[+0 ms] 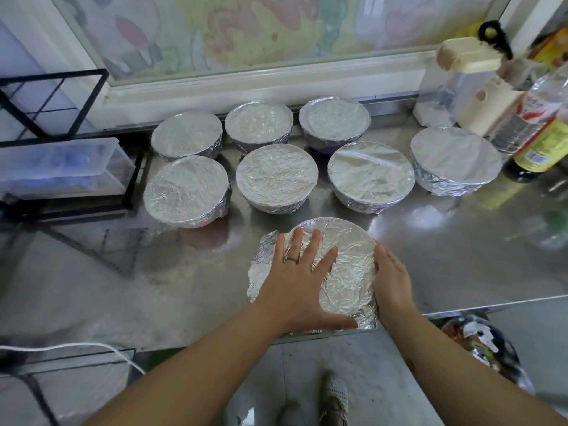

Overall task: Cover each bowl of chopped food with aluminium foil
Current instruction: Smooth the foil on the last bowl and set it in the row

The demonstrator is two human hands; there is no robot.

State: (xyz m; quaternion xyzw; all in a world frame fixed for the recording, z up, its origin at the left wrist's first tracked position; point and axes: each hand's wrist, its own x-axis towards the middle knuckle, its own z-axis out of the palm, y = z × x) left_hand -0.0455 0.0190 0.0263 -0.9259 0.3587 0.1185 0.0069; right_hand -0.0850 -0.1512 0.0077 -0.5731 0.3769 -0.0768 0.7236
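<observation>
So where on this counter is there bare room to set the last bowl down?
Bare steel counter lies left of the front bowl, up to the black rack. Another patch lies right of it, before the rightmost covered bowl and bottles. Crowded: the back, seven covered bowls in two rows.

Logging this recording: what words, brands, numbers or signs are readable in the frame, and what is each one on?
No text can be read.
Clear bottle, red and white label: print too blurred to read.
Dark bottle, yellow label with a blue mark: print too blurred to read.
Nothing else in view shows lettering.
</observation>
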